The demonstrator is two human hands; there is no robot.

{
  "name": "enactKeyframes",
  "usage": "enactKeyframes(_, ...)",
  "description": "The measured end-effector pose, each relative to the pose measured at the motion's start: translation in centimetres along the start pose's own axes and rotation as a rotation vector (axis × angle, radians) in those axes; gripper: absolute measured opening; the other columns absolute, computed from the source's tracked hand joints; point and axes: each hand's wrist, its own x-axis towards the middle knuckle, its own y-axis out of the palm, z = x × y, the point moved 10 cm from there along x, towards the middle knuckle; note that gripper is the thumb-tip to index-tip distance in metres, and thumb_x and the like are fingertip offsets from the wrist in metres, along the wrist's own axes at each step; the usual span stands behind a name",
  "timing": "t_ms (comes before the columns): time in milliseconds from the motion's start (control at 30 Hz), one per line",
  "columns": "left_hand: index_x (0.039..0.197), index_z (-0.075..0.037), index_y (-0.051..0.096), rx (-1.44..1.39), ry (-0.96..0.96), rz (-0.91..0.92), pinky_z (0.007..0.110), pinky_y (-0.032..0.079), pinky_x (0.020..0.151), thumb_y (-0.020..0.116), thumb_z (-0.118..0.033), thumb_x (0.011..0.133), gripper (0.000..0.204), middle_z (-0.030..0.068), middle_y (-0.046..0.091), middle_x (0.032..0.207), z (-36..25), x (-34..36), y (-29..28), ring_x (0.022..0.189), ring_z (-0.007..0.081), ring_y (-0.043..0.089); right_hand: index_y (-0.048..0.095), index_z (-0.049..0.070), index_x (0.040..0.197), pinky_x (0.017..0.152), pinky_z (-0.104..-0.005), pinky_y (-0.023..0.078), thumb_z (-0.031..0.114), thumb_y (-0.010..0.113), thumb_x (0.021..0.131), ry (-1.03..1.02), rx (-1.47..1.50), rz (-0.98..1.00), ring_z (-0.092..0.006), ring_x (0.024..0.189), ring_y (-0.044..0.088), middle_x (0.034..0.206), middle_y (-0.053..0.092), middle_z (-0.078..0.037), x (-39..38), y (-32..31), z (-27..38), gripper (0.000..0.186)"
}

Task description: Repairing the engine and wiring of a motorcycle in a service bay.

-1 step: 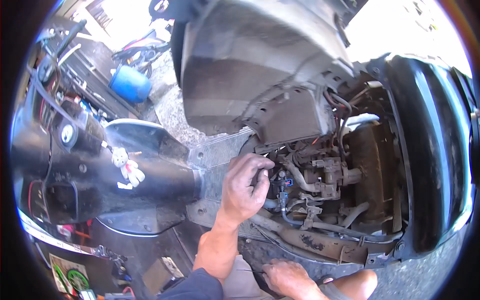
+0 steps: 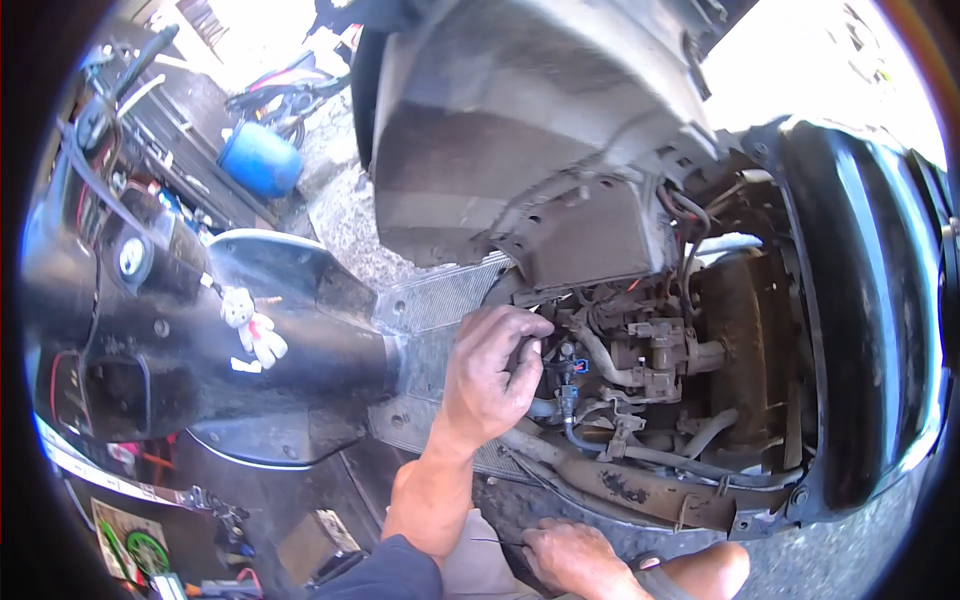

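Note:
My left hand [image 2: 492,370] reaches over the front edge of a scooter's opened engine bay. Its fingers are curled with thumb and forefinger drawn together; anything between them is hidden. Right beside the fingertips are a grey hose [image 2: 596,350], a small blue connector [image 2: 581,367] and the engine's metal fittings [image 2: 655,355]. Lower down, next to my bent knee, my right hand [image 2: 572,556] is closed on a thin dark rod [image 2: 505,542], which sticks out to the left; its full shape does not show.
A raised underseat panel [image 2: 480,150] stands over the bay's far side. To the right is a glossy black tail cover [image 2: 850,300], along the near side a frame rail [image 2: 610,480]. A small plush toy [image 2: 252,325] hangs at the scooter's front. Farther off lies a blue drum [image 2: 262,160].

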Motion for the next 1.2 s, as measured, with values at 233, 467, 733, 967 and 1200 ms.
enactKeyframes(233, 0.114, -0.003, 0.062, 0.303, 0.102, 0.266, 0.054, 0.032, 0.114, 0.067, 0.000, 0.069, 0.046, 0.0150, 0.061, 0.108, -0.9, -0.5, 1.3, 0.108, 0.0359, 0.057, 0.069, 0.008, 0.105, 0.085, -0.0517, 0.056, 0.027, 0.056, 0.093, 0.062, -0.006, 0.133, -0.0402, 0.097, 0.068, 0.104, 0.068, -0.017, 1.0, 1.8, -1.7, 0.025)
enactKeyframes(467, 0.101, -0.005, 0.063, 0.378, 0.025, 0.322, 0.056, 0.031, 0.114, 0.068, 0.000, 0.072, 0.030, 0.0096, 0.066, 0.095, 0.0, -0.4, 2.3, 0.106, 0.0291, 0.061, 0.068, 0.008, 0.109, 0.086, -0.0521, 0.056, 0.027, 0.057, 0.094, 0.121, 0.001, 0.175, -0.0405, 0.099, 0.068, 0.107, 0.067, -0.018, 1.2, 2.8, -3.3, 0.026)
enactKeyframes(733, 0.093, -0.005, 0.065, 0.337, 0.022, 0.281, 0.056, 0.033, 0.112, 0.068, 0.001, 0.073, 0.021, 0.0081, 0.068, 0.088, 0.0, 0.0, 2.6, 0.097, 0.0284, 0.064, 0.067, 0.007, 0.108, 0.085, -0.0518, 0.056, 0.026, 0.056, 0.095, 0.084, 0.032, 0.157, -0.0402, 0.100, 0.068, 0.107, 0.068, -0.017, 1.6, 3.4, -3.1, 0.026)
enactKeyframes(967, 0.093, -0.006, 0.065, 0.354, 0.026, 0.283, 0.057, 0.033, 0.112, 0.068, 0.001, 0.074, 0.020, 0.0078, 0.068, 0.088, -0.4, -0.1, 2.6, 0.095, 0.0286, 0.065, 0.067, 0.007, 0.105, 0.083, -0.0509, 0.056, 0.026, 0.056, 0.095, 0.055, 0.055, 0.136, -0.0393, 0.098, 0.068, 0.104, 0.068, -0.017, 1.5, 3.0, -2.5, 0.024)
enactKeyframes(1200, 0.092, -0.006, 0.065, 0.340, -0.012, 0.290, 0.058, 0.032, 0.112, 0.069, 0.000, 0.072, 0.021, 0.0078, 0.068, 0.087, -0.3, -0.1, 2.7, 0.094, 0.0285, 0.065, 0.068, 0.006, 0.104, 0.084, -0.0512, 0.056, 0.026, 0.055, 0.095, 0.045, 0.042, 0.137, -0.0394, 0.099, 0.068, 0.104, 0.068, -0.017, 0.9, 1.8, -1.9, 0.025)
